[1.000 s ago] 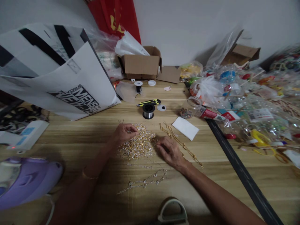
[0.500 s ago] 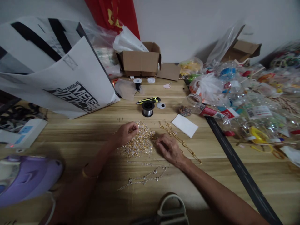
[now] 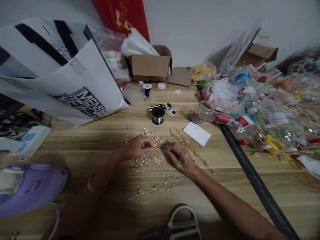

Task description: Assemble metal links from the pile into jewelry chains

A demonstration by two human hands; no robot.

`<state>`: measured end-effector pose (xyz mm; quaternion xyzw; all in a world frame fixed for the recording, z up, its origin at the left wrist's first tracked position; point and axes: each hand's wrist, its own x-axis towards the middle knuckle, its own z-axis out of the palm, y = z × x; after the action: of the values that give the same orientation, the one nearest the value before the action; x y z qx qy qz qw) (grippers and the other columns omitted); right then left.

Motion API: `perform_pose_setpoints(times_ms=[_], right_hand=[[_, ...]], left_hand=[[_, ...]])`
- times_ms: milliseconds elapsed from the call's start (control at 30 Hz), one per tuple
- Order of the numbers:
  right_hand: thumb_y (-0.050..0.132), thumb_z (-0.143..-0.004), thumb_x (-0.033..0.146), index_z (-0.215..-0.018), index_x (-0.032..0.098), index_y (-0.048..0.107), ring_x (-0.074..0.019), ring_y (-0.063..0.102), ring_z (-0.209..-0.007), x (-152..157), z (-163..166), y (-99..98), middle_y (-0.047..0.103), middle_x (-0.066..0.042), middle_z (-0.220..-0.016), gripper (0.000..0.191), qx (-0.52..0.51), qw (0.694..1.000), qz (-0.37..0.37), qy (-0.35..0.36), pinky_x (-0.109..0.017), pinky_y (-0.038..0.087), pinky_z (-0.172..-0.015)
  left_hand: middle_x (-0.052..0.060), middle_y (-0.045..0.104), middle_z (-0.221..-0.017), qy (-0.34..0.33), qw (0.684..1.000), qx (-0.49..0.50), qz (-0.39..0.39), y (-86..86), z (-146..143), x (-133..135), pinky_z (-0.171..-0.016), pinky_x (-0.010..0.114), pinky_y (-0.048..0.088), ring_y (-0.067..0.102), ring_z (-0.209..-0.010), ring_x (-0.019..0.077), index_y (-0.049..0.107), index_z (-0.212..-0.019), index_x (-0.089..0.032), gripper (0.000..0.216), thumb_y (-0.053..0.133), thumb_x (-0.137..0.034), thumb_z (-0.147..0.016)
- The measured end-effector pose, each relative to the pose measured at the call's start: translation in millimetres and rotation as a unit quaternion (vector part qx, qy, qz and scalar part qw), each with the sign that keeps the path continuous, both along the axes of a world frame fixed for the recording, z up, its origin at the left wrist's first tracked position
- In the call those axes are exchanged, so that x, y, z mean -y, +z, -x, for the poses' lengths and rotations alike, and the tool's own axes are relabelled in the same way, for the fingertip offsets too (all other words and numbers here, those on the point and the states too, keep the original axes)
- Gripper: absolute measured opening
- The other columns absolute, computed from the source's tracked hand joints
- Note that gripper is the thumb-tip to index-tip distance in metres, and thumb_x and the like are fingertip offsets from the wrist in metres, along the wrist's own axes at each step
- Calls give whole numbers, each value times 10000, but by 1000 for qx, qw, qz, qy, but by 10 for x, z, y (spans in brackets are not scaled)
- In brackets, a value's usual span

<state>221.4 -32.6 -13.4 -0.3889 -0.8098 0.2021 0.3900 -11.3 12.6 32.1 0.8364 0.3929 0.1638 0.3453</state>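
A heap of small gold and silver jewellery findings point(image 3: 147, 146) lies on the wooden table point(image 3: 87, 146). My left hand point(image 3: 136, 148) rests on the heap with its fingers curled and pinched into the pieces; what it grips is too small to name. My right hand point(image 3: 180, 159) lies palm down at the heap's right edge, its fingers bent onto the table beside a gold chain point(image 3: 193, 152). A silver chain point(image 3: 155, 189) is stretched out nearer to me.
A white printed bag point(image 3: 62, 73) leans at the left. A cardboard box point(image 3: 151, 66), wire spools point(image 3: 158, 116), a yellow cutter point(image 3: 158, 107) and a white card point(image 3: 197, 133) lie behind. Plastic clutter point(image 3: 262, 103) fills the right. A purple object point(image 3: 27, 190) sits near left.
My left hand has slid down and to the right across the heap, toward my right hand. My right hand has barely moved.
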Motion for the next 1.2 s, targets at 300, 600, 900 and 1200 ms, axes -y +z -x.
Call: perform_pose_setpoints(times_ms=[300,600,900,1200], right_hand=[[449,-906,222,-845,181,550,-165,527,-739,8,1,29,580,-53,-782,124,2,1000,2,7,-295,433,-673],[456,-904,208,-869,187,552,-167,539,-759,7,-2,34,586,-56,-803,104,-10,1000,-6,13,-298,453,-677],[460,-898,184,-868,181,545,-162,534,-757,2,-2,27,582,-53,-803,90,-11,1000,-9,16,-289,446,-677],[455,-902,204,-860,184,546,-161,532,-733,11,-2,43,575,-51,-783,103,-11,1000,0,16,-290,445,-660]], left_hand=[[8,649,-684,-191,980,-31,39,65,-243,253,-642,210,412,565,-635,104,666,-717,-157,92,584,-115,-722],[-9,628,-661,-205,976,-72,0,-30,-323,328,-634,214,387,546,-629,109,661,-711,-175,90,598,-112,-722],[-1,611,-684,-198,977,-83,-11,-49,-315,303,-653,225,379,534,-667,124,649,-711,-174,94,586,-105,-724],[4,612,-711,-197,975,-96,-33,-87,-306,305,-674,236,382,550,-711,139,632,-714,-177,85,592,-103,-724]])
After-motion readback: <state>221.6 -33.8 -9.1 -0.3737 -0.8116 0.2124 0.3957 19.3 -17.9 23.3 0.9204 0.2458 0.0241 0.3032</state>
